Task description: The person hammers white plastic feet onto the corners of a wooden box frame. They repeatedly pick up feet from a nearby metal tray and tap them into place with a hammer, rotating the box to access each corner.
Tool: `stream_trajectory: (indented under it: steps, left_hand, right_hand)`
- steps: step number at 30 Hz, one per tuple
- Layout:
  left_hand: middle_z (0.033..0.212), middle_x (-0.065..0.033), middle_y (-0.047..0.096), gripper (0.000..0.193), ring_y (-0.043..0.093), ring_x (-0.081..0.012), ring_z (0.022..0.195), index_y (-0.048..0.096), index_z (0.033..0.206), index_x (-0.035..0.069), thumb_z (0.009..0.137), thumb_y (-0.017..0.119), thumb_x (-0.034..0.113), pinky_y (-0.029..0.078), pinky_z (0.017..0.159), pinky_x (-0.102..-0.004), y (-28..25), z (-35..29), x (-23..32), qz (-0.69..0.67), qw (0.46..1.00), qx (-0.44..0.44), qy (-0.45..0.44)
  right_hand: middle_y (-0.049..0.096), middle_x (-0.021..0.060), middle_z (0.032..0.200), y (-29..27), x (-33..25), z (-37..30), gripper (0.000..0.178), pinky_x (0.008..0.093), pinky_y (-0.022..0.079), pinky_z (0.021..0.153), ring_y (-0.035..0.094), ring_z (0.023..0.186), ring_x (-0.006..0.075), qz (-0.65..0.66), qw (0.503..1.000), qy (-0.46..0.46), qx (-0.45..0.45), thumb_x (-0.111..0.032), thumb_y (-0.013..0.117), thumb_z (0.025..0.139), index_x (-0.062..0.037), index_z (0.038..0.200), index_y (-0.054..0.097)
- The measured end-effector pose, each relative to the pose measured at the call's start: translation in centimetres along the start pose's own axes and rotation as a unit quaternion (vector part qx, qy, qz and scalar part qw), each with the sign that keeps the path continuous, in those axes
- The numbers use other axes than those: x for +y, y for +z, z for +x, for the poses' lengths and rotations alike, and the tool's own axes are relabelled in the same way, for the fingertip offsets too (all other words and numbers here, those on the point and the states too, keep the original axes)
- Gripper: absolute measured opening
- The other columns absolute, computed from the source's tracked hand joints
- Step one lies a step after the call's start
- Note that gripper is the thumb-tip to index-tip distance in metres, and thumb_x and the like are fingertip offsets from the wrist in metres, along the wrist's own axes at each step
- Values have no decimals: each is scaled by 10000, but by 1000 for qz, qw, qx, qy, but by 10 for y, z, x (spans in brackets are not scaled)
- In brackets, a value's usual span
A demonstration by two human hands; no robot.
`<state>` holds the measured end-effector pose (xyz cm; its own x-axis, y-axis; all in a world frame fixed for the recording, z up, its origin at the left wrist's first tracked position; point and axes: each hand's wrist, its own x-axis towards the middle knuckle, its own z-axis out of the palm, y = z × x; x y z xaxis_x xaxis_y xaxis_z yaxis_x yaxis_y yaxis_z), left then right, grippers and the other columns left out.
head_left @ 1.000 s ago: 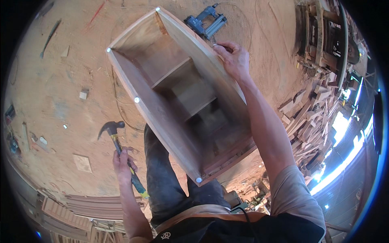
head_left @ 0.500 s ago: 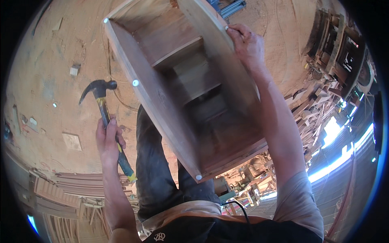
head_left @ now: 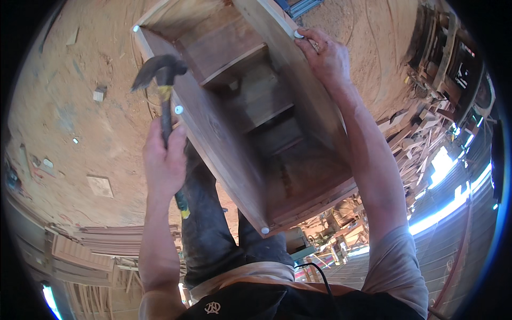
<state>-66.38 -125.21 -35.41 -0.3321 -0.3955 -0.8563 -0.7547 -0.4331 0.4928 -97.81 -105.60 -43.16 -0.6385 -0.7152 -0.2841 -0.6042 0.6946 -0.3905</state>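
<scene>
An open wooden cabinet frame point(head_left: 224, 141) with inner dividers stands tilted in front of me, its narrow edges facing up. White round furniture glides dot those edges: one at the far left corner point(head_left: 136, 29), one midway along the left edge point(head_left: 178, 110), one at the near corner point(head_left: 265, 230). My left hand point(head_left: 164, 162) is wrapped round the dark handle of a claw hammer point(head_left: 166, 101), whose head is raised beside the left edge. At the far right edge, the fingers of my right hand point(head_left: 328, 56) are closed at another white glide point(head_left: 298, 33), pinching it against the wood.
Sandy ground point(head_left: 69, 128) surrounds the cabinet, with a small pale block point(head_left: 99, 94) and a flat wood piece point(head_left: 100, 186) on it. Scrap wood point(head_left: 421, 133) is heaped on the right. Stacked boards point(head_left: 112, 240) lie at the lower left.
My left hand has swung the hammer up and to the right, closer to the cabinet's left edge. The right hand has barely moved, and the glide at its fingertips shows more clearly.
</scene>
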Motion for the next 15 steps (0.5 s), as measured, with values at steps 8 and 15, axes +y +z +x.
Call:
stream_trajectory:
  steps: [8, 15]
  left_hand:
    - [740, 22, 515, 289, 462, -64, 648, 626, 1172, 19, 1052, 626, 282, 399, 612, -259, 58, 24, 41, 105, 975, -100, 166]
    - [765, -234, 650, 322, 655, -453, 737, 584, 1078, -28, 1065, 564, 292, 490, 705, -488, 94, 41, 66, 81, 976, -121, 162]
  right_hand:
    - [789, 64, 1108, 0, 5, 1, 241, 363, 581, 911, 749, 1054, 266, 45, 999, 9, 1, -253, 779, 917, -72, 1075, 777]
    - [770, 84, 1028, 1, 7, 1, 209, 408, 581, 835, 732, 927, 310, 80, 997, -4, 21, -260, 764, 892, -126, 1053, 764]
